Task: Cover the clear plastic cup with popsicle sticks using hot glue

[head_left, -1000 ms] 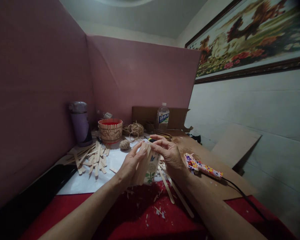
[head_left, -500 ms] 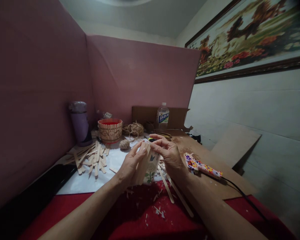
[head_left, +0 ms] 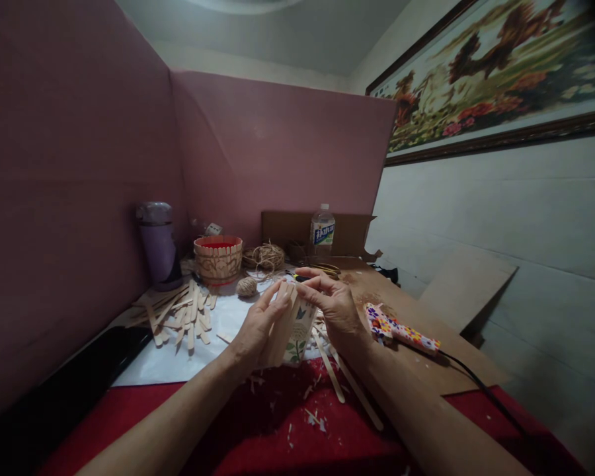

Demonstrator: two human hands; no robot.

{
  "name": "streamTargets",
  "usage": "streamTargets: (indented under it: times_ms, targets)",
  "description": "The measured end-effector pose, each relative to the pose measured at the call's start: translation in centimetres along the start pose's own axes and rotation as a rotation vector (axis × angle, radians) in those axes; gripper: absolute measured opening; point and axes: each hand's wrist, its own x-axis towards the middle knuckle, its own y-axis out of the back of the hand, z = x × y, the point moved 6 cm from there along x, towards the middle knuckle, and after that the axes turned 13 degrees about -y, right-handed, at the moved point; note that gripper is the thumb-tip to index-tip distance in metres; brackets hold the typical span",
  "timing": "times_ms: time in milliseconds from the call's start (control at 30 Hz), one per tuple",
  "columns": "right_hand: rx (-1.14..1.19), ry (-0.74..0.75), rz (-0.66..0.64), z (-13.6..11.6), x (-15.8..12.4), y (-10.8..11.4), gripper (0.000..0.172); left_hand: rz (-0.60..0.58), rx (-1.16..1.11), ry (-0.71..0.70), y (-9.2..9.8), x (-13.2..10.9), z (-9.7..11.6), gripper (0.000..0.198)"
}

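Note:
Between my hands is a small printed container (head_left: 298,334) with a leaf and butterfly pattern, held tilted above the table. Pale wooden craft sticks (head_left: 280,337) lie side by side along its left face. My left hand (head_left: 258,325) is closed on that stick-covered side, thumb near the upper edge. At the top edge, my right hand (head_left: 334,307) pinches the container near the end of the sticks; its palm side is partly hidden. Loose craft sticks (head_left: 332,377) lie beneath my right wrist.
A flowered glue gun (head_left: 401,332) with a black cable lies on cardboard (head_left: 446,370) at right. At left are a heap of craft sticks (head_left: 191,317) and a purple flask (head_left: 160,254). Behind stand a stick-covered basket (head_left: 218,264), a twine ball (head_left: 246,286) and a bottle (head_left: 322,231).

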Motion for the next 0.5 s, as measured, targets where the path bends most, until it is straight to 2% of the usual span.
streamTargets:
  times_ms: [367, 500]
  targets:
    - [0.036, -0.028, -0.016, 0.03, -0.02, -0.04, 0.014, -0.106, -0.003, -0.015, -0.83, -0.18, 0.12, 0.065]
    - [0.055, -0.031, -0.014, 0.35, 0.2, 0.13, 0.014, -0.078, 0.032, -0.015, -0.6, -0.23, 0.33, 0.064]
